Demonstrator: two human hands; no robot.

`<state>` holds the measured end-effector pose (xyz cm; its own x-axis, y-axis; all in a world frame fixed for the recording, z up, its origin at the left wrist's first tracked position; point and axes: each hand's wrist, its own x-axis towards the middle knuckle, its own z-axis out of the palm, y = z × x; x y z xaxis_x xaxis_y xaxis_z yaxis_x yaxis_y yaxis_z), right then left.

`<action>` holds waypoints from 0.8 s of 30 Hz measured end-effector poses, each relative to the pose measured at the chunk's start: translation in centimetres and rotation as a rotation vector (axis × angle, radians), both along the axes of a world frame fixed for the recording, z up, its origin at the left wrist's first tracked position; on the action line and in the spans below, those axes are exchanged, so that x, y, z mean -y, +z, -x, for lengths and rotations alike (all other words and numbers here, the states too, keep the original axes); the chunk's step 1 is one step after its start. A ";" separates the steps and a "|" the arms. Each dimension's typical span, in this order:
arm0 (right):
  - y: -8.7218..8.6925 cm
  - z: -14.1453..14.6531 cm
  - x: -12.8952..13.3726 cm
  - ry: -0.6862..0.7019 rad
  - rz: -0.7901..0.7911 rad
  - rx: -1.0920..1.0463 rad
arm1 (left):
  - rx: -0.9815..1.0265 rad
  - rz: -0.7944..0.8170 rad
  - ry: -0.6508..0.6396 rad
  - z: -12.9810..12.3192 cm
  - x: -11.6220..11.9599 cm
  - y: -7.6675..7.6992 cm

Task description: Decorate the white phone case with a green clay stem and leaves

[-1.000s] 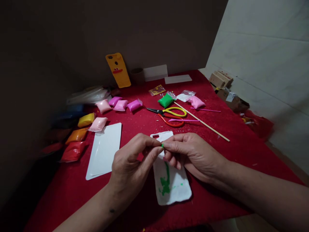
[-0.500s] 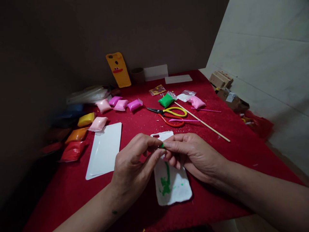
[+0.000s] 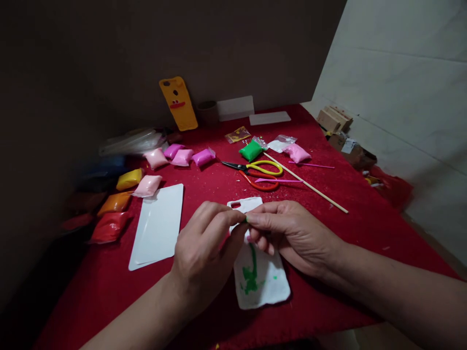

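Between my two hands is a tiny piece of green clay (image 3: 246,219), mostly covered by fingertips. My left hand (image 3: 207,253) pinches it from the left with thumb and forefinger. From the right, my right hand (image 3: 288,228) grips it between thumb and forefinger, its other fingers curled below. Under both hands lies a white phone case (image 3: 268,291) with a cutout near its far end. A green clay strip (image 3: 254,257) and a smeared green patch (image 3: 250,281) stick to its surface, with small green specks beside them.
Beyond the hands lie scissors (image 3: 262,168) with yellow and red handles, a wooden stick (image 3: 310,187), pink tools and a green clay packet (image 3: 251,151). To the left are white boards (image 3: 160,228) and several coloured clay packets (image 3: 110,227). A yellow phone case (image 3: 179,104) leans at the back.
My left thumb and fingers have drawn closer together around the green clay, turning the hand slightly. The right hand stays almost where it was.
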<state>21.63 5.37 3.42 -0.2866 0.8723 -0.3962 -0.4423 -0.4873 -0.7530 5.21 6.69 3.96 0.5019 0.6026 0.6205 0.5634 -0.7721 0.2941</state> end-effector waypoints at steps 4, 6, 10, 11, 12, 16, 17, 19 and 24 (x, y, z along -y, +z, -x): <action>-0.2 0.0 0.0 -0.018 0.014 -0.006 | -0.016 -0.004 0.003 0.0 -0.1 -0.1; -0.3 0.0 0.0 -0.029 0.002 -0.013 | -0.023 0.013 0.005 0.0 -0.2 -0.1; -0.3 0.0 0.0 -0.033 -0.019 -0.011 | -0.016 0.046 0.004 0.0 -0.1 0.1; -0.2 0.0 0.0 -0.028 -0.019 -0.008 | -0.015 0.042 0.005 0.0 -0.1 0.1; -0.2 0.0 0.0 -0.024 -0.018 -0.005 | -0.014 0.035 0.008 0.0 -0.1 0.2; 0.1 0.0 0.1 -0.023 -0.006 -0.004 | -0.033 -0.014 0.008 0.0 0.0 0.3; 0.1 0.0 0.1 -0.025 -0.003 -0.002 | -0.042 -0.028 0.010 0.0 0.0 0.3; 0.1 0.0 0.2 -0.024 0.002 -0.004 | -0.057 -0.056 0.020 0.1 0.0 0.3; -0.2 -0.1 0.0 -0.028 -0.019 -0.016 | -0.046 -0.047 0.030 0.3 0.0 0.2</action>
